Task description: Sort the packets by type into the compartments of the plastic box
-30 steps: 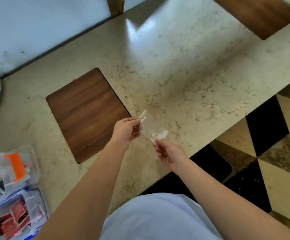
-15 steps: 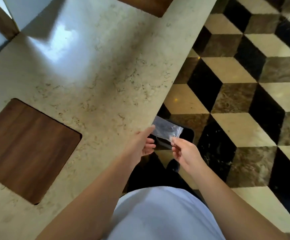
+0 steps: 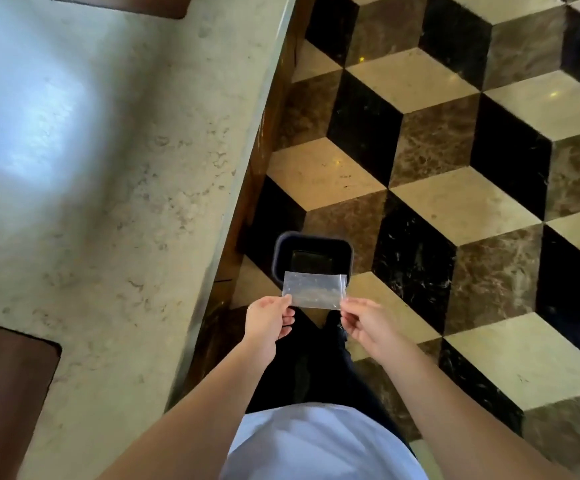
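Both hands, left hand (image 3: 268,318) and right hand (image 3: 364,323), pinch the clear packet (image 3: 313,290) ends, long axis left-right

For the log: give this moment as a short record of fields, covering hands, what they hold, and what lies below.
left hand: pinches the bag's left edge
right hand: pinches the bag's right edge
clear bag: stretched flat between both hands, off the counter
dark bin: on the floor, open, just beyond the bag
counter: to the left
plastic box: not in view
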